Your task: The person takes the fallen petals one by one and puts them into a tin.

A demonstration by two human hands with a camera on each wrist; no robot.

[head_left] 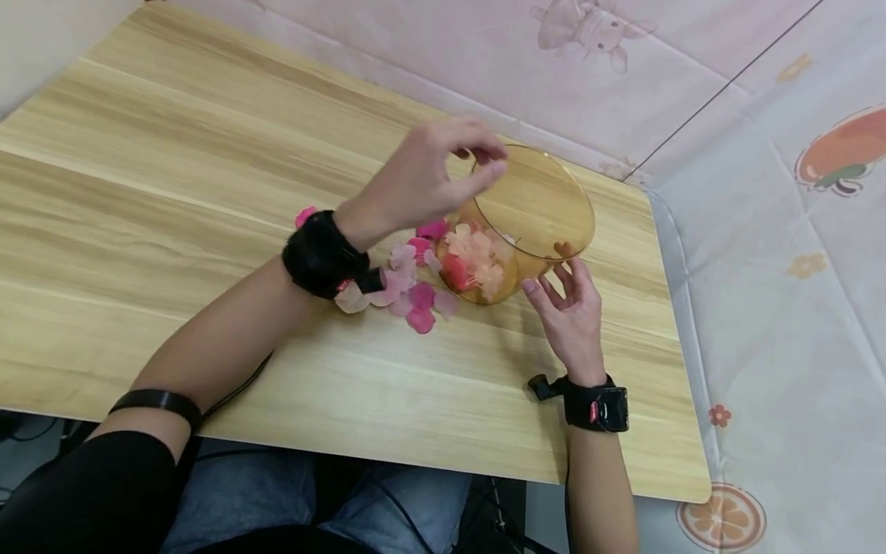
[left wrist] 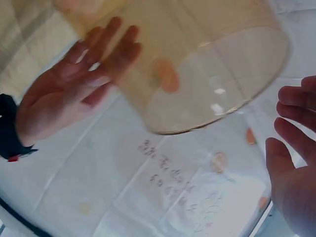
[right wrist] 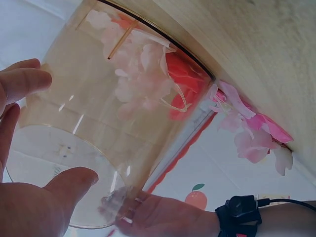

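Near the far right corner of the wooden table (head_left: pixel 208 192), the amber bucket (head_left: pixel 533 208) lies tilted, mouth toward the loose petals (head_left: pixel 408 288). Between 2 relaxed hands it sits: left hand (head_left: pixel 422 181) over its upper edge, right hand (head_left: pixel 571 312) beside its base, neither gripping.

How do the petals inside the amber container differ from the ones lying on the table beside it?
The petals inside the container are bunched together, mostly peach and red through the tinted wall; the loose petals on the table are spread flat, mostly pink and magenta. The inside ones sit at the container's table end, the loose ones beside it. Both look like fabric petals.
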